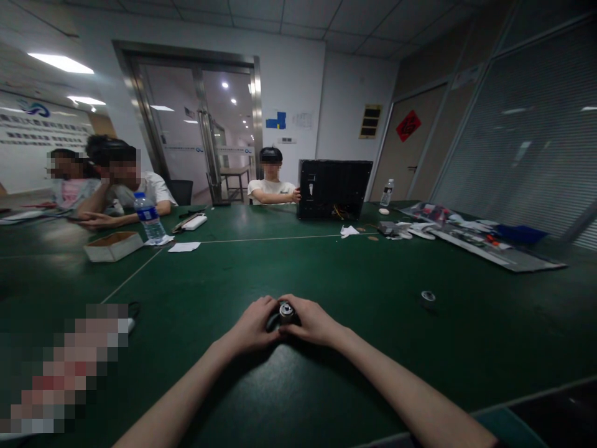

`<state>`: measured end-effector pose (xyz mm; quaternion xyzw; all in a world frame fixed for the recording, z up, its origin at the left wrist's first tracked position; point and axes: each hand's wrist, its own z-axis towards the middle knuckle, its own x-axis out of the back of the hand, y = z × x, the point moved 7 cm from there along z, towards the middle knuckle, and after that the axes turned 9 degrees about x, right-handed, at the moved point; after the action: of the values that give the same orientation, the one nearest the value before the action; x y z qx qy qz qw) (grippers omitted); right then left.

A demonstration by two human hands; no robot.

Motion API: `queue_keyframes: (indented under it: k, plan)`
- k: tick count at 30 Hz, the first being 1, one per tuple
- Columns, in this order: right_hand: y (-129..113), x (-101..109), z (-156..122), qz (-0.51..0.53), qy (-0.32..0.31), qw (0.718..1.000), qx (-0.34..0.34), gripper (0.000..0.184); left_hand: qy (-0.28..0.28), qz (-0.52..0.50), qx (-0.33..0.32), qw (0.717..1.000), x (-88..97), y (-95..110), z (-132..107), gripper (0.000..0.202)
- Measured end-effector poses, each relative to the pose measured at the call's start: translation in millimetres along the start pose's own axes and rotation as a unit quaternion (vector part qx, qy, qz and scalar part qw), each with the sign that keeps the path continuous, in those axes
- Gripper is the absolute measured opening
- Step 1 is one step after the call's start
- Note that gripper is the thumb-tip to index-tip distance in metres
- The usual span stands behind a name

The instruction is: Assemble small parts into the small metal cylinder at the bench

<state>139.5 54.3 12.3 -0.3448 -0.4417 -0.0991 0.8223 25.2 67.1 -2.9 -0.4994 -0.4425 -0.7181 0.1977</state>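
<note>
Green worktop (326,261), and at 6 o'clock a small metal cylinder (286,309) sits between both hands. The left hand (254,323) is wrapped round its base and the right hand (312,320) is clamped near its top. Looks like a twisting step to me, and the next move wants a steady grip. A metal ring (427,297) lies at 3 o'clock.

Ahead of me a wide green table (326,267) stretches toward the far wall; pale seam lines cross its top; beyond it a glass double door (205,130) in a steel frame shows a lit corridor; the walls (298,74) are white, with blue paper squares (276,120) stuck up; to my right stand a brown door (410,162) bearing a red diamond sign (408,125) and a partition of closed blinds (527,137); panel lights (60,63) glow in the tiled ceiling (280,15).
</note>
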Motion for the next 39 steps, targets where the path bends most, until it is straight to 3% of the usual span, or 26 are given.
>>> queue_keyframes:
  k: [10,19,39]
  plan:
    - [-1,3,-2,0.006,0.0,1.0,-0.002,0.055,0.007,0.002,0.0,1.0,-1.5,3,0,0.031]
    - [-11,7,-2,0.004,0.002,0.999,0.038,0.054,-0.004,-0.008,0.012,1.0,4.8,10,-2,0.027]
    - [1,-1,-5,-0.008,-0.016,1.0,0.018,0.075,-0.028,-0.066,0.03,0.997,4.5,8,-1,0.035]
